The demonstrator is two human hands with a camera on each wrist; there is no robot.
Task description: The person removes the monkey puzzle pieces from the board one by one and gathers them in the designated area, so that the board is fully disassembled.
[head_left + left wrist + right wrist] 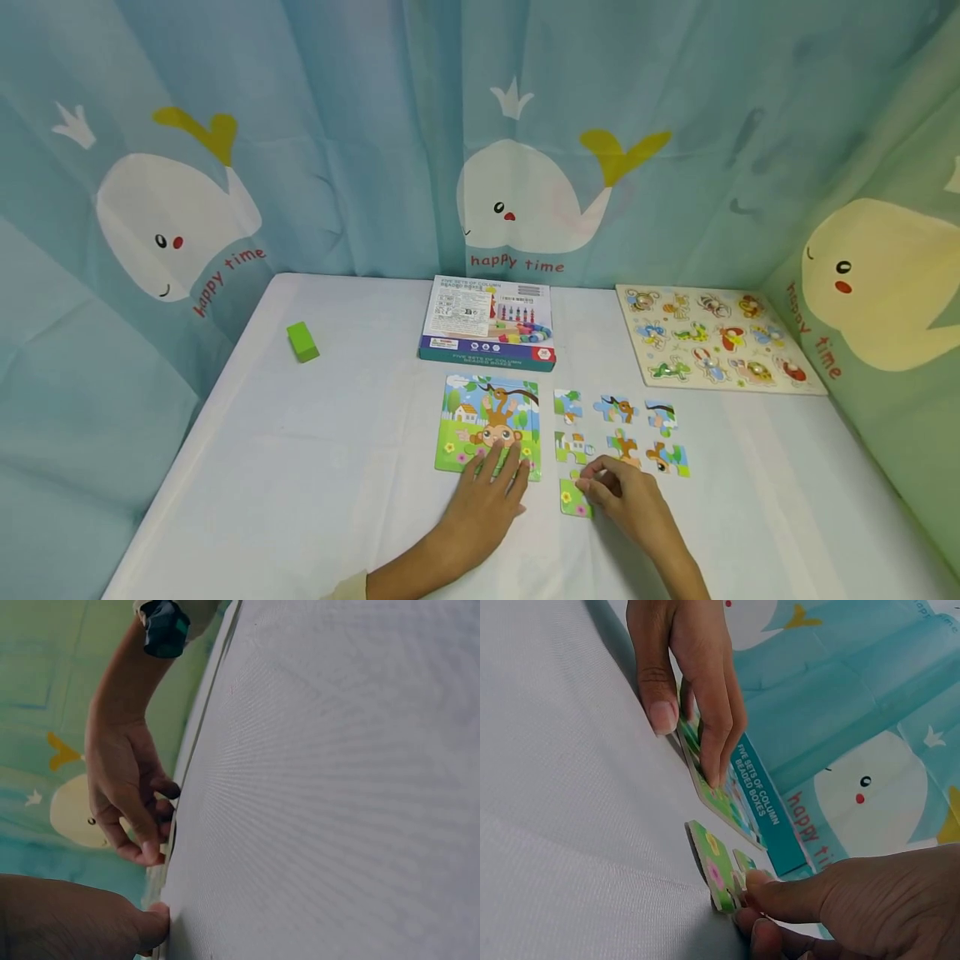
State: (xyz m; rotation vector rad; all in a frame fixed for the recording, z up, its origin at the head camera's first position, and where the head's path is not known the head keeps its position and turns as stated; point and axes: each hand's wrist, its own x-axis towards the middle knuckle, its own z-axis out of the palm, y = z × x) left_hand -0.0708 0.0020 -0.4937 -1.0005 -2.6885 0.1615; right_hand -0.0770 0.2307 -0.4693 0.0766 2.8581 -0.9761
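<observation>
My left hand (pixel 480 512) rests with fingers extended on the lower part of a square monkey picture puzzle board (pixel 457 433), its fingertips below the monkey's face. In the right wrist view those fingers (pixel 712 739) touch the board's near edge. My right hand (pixel 630 500) pinches the upper right edge of a green flowered puzzle piece (pixel 570 500) lying right of the board. The right wrist view shows the thumb (pixel 787 896) over that piece's edge (pixel 712 862), partly covering it. Loose pieces lie beyond, among them a house piece (pixel 572 446) and a branch piece (pixel 662 415).
Behind the board lies a beaded-boxes carton (pixel 487 350). A wooden insect peg board (pixel 705 337) lies at the back right, and a green block (pixel 303 342) at the far left. Whale-printed curtains (pixel 360 150) hang around the white table (pixel 300 483).
</observation>
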